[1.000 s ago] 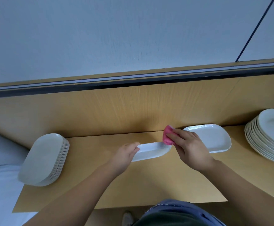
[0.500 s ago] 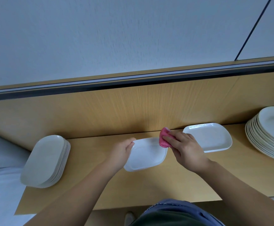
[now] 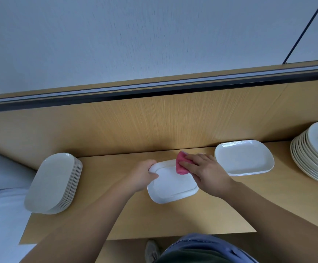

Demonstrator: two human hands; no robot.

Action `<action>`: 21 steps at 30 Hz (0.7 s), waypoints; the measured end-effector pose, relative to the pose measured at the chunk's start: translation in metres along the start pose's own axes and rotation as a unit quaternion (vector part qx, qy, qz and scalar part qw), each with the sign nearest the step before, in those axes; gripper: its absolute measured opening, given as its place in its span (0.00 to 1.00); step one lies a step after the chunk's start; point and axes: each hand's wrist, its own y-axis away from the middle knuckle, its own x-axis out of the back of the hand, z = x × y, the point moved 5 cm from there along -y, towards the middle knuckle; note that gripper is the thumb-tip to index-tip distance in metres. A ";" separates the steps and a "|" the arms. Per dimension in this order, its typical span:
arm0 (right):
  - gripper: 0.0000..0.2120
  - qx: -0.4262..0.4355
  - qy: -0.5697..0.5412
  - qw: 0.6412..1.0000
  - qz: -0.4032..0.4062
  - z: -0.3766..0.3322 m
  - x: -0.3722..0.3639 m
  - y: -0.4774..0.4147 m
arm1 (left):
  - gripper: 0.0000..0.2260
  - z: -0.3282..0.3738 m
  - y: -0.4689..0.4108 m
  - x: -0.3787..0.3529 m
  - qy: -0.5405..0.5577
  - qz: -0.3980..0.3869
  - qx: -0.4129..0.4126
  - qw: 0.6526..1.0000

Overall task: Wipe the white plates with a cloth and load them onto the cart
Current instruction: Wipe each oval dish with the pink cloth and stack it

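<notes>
Wiping: white plate is located at the middle of the worktop.
Left hand: plate's left rim is gripped by curled fingers.
Right hand: pink cloth is clutched, pressed on the plate's far end.

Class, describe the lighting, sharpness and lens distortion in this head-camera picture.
Head view: soft, even light, hardly any shadows; left hand, right hand, pink cloth and held plate fairly sharp; wood panel grain looks streaked; left plate stack looks stretched.
</notes>
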 end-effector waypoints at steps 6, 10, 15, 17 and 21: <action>0.28 0.056 0.011 0.996 -0.070 -0.016 -0.024 -0.028 | 0.07 -0.006 -0.008 0.000 -0.035 0.008 0.052 0.998; 0.35 0.056 0.007 0.985 -0.165 -0.025 -0.048 -0.044 | 0.13 -0.009 -0.011 0.000 -0.020 0.016 0.057 0.998; 0.39 0.044 -0.001 0.969 -0.244 -0.039 -0.069 -0.050 | 0.09 -0.012 -0.014 -0.003 0.000 0.005 0.044 0.999; 0.39 0.048 0.012 0.966 -0.254 -0.042 -0.075 -0.051 | 0.05 -0.012 -0.014 -0.005 0.002 0.000 0.035 0.999; 0.39 0.047 -0.009 0.964 -0.261 -0.037 -0.078 -0.050 | 0.07 -0.015 -0.013 -0.007 -0.018 0.016 0.055 0.998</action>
